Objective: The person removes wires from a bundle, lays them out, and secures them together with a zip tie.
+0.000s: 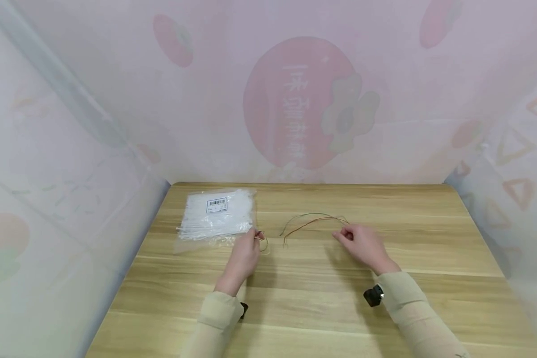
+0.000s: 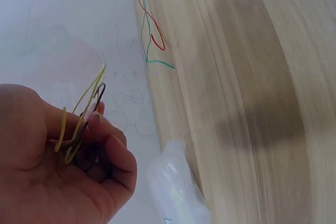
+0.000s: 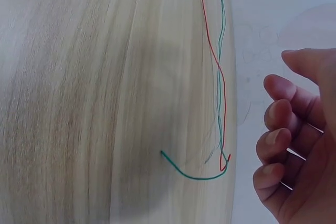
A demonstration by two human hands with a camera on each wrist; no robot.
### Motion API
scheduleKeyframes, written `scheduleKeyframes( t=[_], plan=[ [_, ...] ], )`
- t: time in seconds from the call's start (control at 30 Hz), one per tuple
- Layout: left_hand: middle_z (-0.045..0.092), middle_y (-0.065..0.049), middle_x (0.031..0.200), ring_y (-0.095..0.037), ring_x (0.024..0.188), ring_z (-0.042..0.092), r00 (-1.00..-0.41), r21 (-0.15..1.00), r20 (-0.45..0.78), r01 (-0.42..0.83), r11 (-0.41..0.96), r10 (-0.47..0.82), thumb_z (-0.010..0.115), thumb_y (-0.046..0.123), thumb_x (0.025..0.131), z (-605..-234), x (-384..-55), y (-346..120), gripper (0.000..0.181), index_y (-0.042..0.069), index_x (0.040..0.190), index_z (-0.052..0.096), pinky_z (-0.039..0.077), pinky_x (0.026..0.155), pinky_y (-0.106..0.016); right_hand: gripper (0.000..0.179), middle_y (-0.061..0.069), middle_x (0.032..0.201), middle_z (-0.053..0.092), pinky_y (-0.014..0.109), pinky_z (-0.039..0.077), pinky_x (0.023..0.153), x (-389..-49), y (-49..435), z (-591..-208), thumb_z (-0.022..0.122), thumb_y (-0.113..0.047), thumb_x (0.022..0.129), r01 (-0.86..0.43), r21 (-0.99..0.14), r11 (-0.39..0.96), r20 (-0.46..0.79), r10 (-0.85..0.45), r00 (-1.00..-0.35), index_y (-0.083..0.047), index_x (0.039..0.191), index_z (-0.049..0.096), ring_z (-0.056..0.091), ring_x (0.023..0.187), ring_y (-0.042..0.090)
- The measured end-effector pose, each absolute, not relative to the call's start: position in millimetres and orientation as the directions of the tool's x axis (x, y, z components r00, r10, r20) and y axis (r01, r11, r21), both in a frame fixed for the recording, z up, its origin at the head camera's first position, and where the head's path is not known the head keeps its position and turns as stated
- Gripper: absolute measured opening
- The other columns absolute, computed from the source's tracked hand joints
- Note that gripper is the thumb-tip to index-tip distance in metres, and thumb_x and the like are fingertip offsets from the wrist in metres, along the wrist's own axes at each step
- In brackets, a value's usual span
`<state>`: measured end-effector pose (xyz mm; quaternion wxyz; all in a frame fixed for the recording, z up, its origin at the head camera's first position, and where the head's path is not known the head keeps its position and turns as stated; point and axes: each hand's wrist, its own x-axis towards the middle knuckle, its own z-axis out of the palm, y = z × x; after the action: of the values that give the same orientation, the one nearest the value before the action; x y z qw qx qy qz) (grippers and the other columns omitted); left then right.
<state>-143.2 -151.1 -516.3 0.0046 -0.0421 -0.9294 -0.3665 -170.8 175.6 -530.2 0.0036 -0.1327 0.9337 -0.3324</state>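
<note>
Yellow and dark wires (image 2: pixel 63 125) are pinched in a small looped bundle between the thumb and fingers of my left hand (image 1: pixel 245 252). That hand is beside the near right corner of the plastic bag. My right hand (image 1: pixel 366 245) hovers by the right ends of the loose wires; the right wrist view shows its fingers relaxed, thumb apart, holding nothing. On the wooden table lie a red wire (image 3: pixel 224 108) and a green wire (image 3: pixel 197 178), crossing each other, with a thin greyish strand alongside. They form an arc between the two hands.
A clear bag of white strips (image 1: pixel 217 216) with a barcode label (image 1: pixel 217 205) lies at the back left of the table (image 1: pixel 304 308). Pale printed curtains (image 1: pixel 206 124) enclose the back and both sides. A small black camera (image 1: pixel 374 295) sits at the right wrist.
</note>
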Motion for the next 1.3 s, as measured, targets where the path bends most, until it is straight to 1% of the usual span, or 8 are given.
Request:
scheduleKeyframes(
  t=[0.13,0.3,0.5,0.67,0.97,1.03,1.17,1.3],
  plan=[
    [0.067,-0.016,0.113,-0.026,0.094,0.063,-0.993,0.695,0.019,0.098,0.713,0.118,0.042,0.003,0.105,-513.7,-144.3,-141.6,0.022,-0.002,0.114,0.062,0.053,0.081,-0.042,0.025,-0.007,0.065,0.052,0.031,0.036,0.055,-169.1,165.4,-526.2,0.068,-0.032,0.100,-0.270,-0.634,0.724,0.104,-0.267,-0.958,-0.018,0.079,0.064,0.044,0.058,0.012],
    [0.067,-0.015,0.112,-0.024,0.090,0.063,-0.981,0.707,0.019,0.151,0.691,0.194,0.040,0.003,0.106,-510.2,-144.1,-127.2,0.023,-0.002,0.114,0.061,0.054,0.078,-0.040,0.016,-0.009,0.083,0.063,0.032,0.046,0.063,-166.0,149.2,-519.4,0.068,-0.032,0.099,-0.315,-0.653,0.689,0.144,-0.295,-0.945,-0.016,0.097,0.070,0.055,0.069,0.009],
    [0.068,-0.012,0.106,-0.021,0.091,0.063,-0.965,0.676,0.055,0.226,0.701,0.258,0.041,0.007,0.108,-512.0,-143.5,-108.7,0.022,0.000,0.110,0.062,0.054,0.077,-0.039,0.027,0.003,0.111,0.068,0.039,0.053,0.074,-162.2,129.8,-513.2,0.069,-0.026,0.100,-0.364,-0.666,0.652,0.177,-0.335,-0.925,-0.009,0.121,0.069,0.063,0.087,0.017],
    [0.068,-0.013,0.100,-0.021,0.086,0.062,-0.954,0.672,0.045,0.247,0.698,0.295,0.041,0.010,0.109,-512.8,-143.1,-94.6,0.022,0.003,0.109,0.062,0.053,0.075,-0.039,0.030,0.007,0.123,0.068,0.042,0.056,0.079,-162.5,117.9,-514.5,0.069,-0.016,0.099,-0.422,-0.663,0.618,0.222,-0.377,-0.899,-0.007,0.127,0.067,0.066,0.098,0.025],
    [0.067,-0.006,0.095,-0.017,0.083,0.061,-0.941,0.652,0.047,0.283,0.703,0.336,0.046,0.015,0.109,-515.4,-144.5,-77.9,0.020,0.005,0.112,0.063,0.053,0.073,-0.034,0.025,0.003,0.115,0.070,0.031,0.056,0.075,-157.9,102.9,-514.2,0.063,-0.006,0.101,-0.456,-0.718,0.526,0.232,-0.437,-0.869,-0.007,0.125,0.067,0.066,0.099,0.017],
    [0.067,-0.006,0.093,-0.015,0.079,0.060,-0.936,0.647,0.058,0.301,0.700,0.348,0.047,0.013,0.108,-516.4,-144.9,-75.9,0.019,0.004,0.112,0.063,0.052,0.071,-0.033,0.025,0.000,0.108,0.069,0.030,0.055,0.072,-156.9,101.3,-513.4,0.063,-0.005,0.101,-0.451,-0.726,0.519,0.221,-0.444,-0.868,-0.009,0.125,0.067,0.065,0.093,0.014],
    [0.068,-0.005,0.097,-0.012,0.073,0.057,-0.931,0.653,0.065,0.312,0.690,0.358,0.049,0.012,0.107,-517.0,-144.2,-74.1,0.026,0.001,0.127,0.062,0.050,0.067,-0.030,0.018,-0.004,0.096,0.065,0.031,0.051,0.067,-155.8,99.6,-512.5,0.060,-0.005,0.102,-0.441,-0.731,0.521,0.213,-0.440,-0.872,-0.010,0.118,0.065,0.059,0.078,0.011],
    [0.062,0.000,0.086,-0.012,0.067,0.053,-0.924,0.646,0.093,0.339,0.684,0.370,0.052,0.012,0.106,-517.5,-143.2,-72.9,0.019,0.005,0.120,0.063,0.046,0.062,-0.028,0.005,-0.003,0.089,0.061,0.032,0.048,0.064,-156.6,100.0,-513.0,0.058,-0.007,0.104,-0.445,-0.727,0.523,0.214,-0.442,-0.871,-0.009,0.106,0.062,0.054,0.072,0.011]
  ],
)
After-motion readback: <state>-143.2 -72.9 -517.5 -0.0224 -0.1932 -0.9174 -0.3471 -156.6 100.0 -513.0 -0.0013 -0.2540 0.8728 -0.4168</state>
